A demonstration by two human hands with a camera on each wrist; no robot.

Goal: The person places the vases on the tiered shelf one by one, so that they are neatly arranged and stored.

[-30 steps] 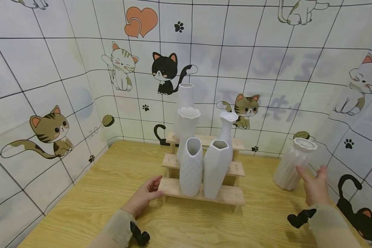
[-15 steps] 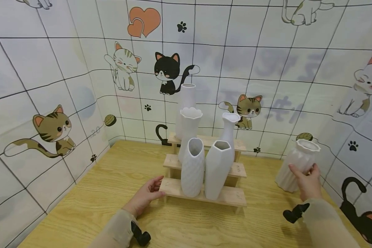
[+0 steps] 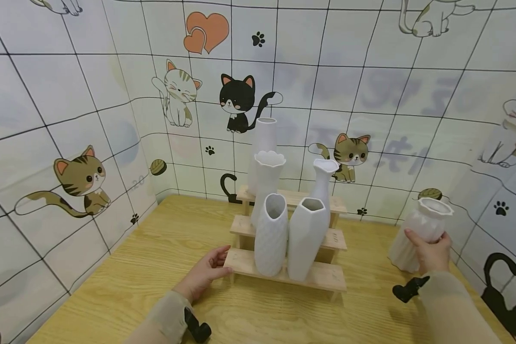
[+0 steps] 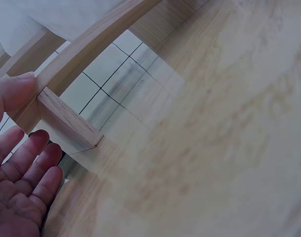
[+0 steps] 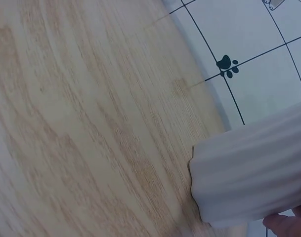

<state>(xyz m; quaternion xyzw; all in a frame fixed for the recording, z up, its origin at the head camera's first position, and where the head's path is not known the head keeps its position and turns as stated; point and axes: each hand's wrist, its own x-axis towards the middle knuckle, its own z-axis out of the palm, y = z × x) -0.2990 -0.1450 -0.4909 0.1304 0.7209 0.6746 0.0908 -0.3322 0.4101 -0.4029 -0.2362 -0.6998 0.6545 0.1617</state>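
Note:
At the right, my right hand (image 3: 434,253) grips a white vertically fluted vase (image 3: 422,224) with a wavy rim, thumb on one side and fingers on the other. The vase leans to the right; its base is at the tabletop in the right wrist view, where only a bit of the hand shows. My left hand (image 3: 204,273) holds the left end of a three-step wooden display stand (image 3: 324,276), thumb at the front edge of the lowest step. In the left wrist view, the other fingers (image 4: 46,155) lie loosely below that step, beside its leg.
On the lowest step stand a diamond-textured white vase (image 3: 271,243) and a faceted one (image 3: 305,243). Behind them are a scalloped-rim vase (image 3: 268,177), a narrow-necked vase (image 3: 324,177) and a cylindrical vase (image 3: 266,134). Cat-patterned sheeting (image 3: 296,43) borders the wooden tabletop (image 3: 180,220).
My right hand has closed around the fluted vase from a spread pose beside it. The left hand keeps its place at the stand. The head view has shifted slightly.

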